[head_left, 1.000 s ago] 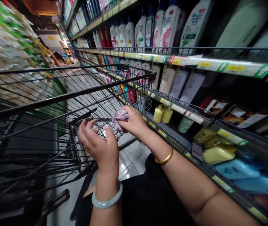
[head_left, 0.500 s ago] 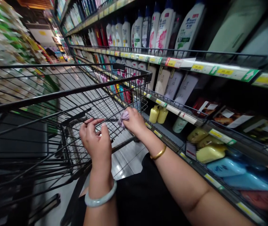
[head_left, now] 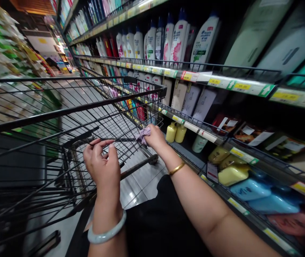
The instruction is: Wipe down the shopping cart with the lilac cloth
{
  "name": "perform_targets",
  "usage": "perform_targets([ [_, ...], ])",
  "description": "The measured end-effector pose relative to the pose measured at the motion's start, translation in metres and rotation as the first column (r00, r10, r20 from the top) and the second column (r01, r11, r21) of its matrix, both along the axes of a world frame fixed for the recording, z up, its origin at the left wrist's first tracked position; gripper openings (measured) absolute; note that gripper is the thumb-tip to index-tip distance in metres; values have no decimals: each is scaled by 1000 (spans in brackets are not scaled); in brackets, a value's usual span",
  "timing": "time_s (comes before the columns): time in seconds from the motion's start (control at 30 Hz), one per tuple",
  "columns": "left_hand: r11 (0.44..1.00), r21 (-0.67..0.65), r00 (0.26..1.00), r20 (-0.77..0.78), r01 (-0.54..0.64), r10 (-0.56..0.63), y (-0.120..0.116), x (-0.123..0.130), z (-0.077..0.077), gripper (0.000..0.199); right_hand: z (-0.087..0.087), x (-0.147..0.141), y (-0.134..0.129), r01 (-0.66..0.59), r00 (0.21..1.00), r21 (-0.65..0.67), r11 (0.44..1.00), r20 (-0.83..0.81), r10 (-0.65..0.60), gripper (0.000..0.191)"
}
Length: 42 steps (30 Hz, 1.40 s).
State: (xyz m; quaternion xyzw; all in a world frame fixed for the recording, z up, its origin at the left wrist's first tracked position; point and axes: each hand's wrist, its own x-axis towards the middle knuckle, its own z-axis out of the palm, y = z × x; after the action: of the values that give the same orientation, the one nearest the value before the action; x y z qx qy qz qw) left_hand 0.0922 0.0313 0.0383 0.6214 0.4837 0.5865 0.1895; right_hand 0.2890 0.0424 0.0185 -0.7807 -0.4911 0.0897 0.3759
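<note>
My right hand [head_left: 154, 137], with a gold bangle at its wrist, is closed around a crumpled light-purple cloth [head_left: 143, 135]. The cloth meets a dark bar of the black wire shopping cart [head_left: 74, 109], as far as I can see. Just left of it, my left hand [head_left: 102, 159] is raised with fingers bent and thumb apart, nothing visible in it. It is close to the cart's wires; whether the fingertips touch them I cannot tell. A pale bangle [head_left: 106, 230] circles the left wrist.
Along the right runs a store shelf [head_left: 165, 71] with white shampoo bottles [head_left: 179, 39], boxes, yellow pump bottles [head_left: 171, 132] and blue bottles [head_left: 251, 189] low down. Packaged goods [head_left: 2, 71] are stacked on the left. Pale floor tiles [head_left: 138, 178] show below the cart.
The view has shifted slightly, so the hands, cart and shelf sit a little further left. My right hand still grips the cloth, and my left hand keeps its bent-finger pose.
</note>
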Motion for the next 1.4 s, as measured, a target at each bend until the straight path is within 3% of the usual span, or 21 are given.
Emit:
perform_targets([
  [0.1, 1000, -4, 1000, -12, -3, 3, 0, 0, -1, 20, 7, -2, -2, 3, 999, 291, 957, 39, -15, 30],
  [0.17, 1000, -6, 1000, -5, -5, 4, 0, 0, -1, 20, 11, -4, -4, -30, 995, 407, 913, 101, -13, 32],
  [0.23, 1000, -6, 1000, 5, -2, 2, 0, 0, -1, 21, 8, -1, -4, -6, 993, 343, 939, 111, -35, 34],
  [0.3, 1000, -7, 1000, -4, -3, 3, 0, 0, 0, 23, 3, 7, -3, 32, 996, 154, 988, 79, -45, 35],
  [0.37, 1000, -11, 1000, -25, -5, 5, 0, -1, 0, 24, 0, 15, -2, 47, 998, 38, 998, 30, -48, 31],
  [0.43, 1000, -13, 999, -32, -12, 11, 0, 0, 0, 25, 2, 21, -1, 71, 997, 156, 985, 11, -74, 30],
  [0.5, 1000, -13, 999, -33, -15, 14, 1, 0, -2, 25, 7, 20, -1, 94, 993, 379, 921, 29, -113, 30],
  [0.57, 1000, -6, 999, -29, -15, 15, 2, 1, -3, 25, 9, 17, 1, 69, 992, 463, 884, 64, -111, 30],
  [0.7, 1000, 10, 1000, -25, -10, 10, 4, 1, -6, 25, 1, 10, 6, 62, 997, 182, 981, 28, -69, 35],
  [0.77, 1000, 19, 999, -50, -12, 13, 5, 0, -7, 25, -3, 7, 6, 66, 998, 111, 992, -12, -65, 34],
  [0.83, 998, 54, 994, -102, -25, 30, 6, -1, -8, 24, -1, 3, 4, 54, 999, 228, 972, -9, -54, 31],
  [0.9, 994, 98, 986, -157, -47, 62, 8, -1, -9, 24, 4, -2, 2, 20, 998, 396, 918, 40, -40, 29],
  [0.97, 990, 123, 977, -192, -67, 90, 10, -1, -12, 25, 8, -6, 2, -21, 995, 425, 905, 96, -23, 30],
  [1.07, 988, 132, 972, -207, -84, 110, 12, 1, -15, 25, 6, -8, 1, -15, 995, 182, 983, 96, -2, 33],
  [1.13, 986, 145, 973, -203, -83, 112, 13, 2, -16, 24, 4, -10, 0, -18, 998, 67, 998, 62, 13, 32],
  [1.2, 984, 159, 974, -197, -77, 108, 13, 3, -17, 22, 5, -14, -3, -50, 998, 158, 986, 47, 43, 31],
  [1.27, 983, 169, 975, -195, -75, 108, 13, 4, -17, 22, 8, -19, -4, -98, 995, 367, 925, 60, 82, 35],
  [1.33, 982, 173, 973, -200, -78, 112, 13, 4, -18, 21, 10, -22, -2, -143, 990, 516, 845, 67, 127, 49],
  [1.4, 981, 174, 970, -209, -85, 121, 14, 4, -19, 20, 8, -21, 2, -112, 991, 546, 830, 6, 131, 63],
])
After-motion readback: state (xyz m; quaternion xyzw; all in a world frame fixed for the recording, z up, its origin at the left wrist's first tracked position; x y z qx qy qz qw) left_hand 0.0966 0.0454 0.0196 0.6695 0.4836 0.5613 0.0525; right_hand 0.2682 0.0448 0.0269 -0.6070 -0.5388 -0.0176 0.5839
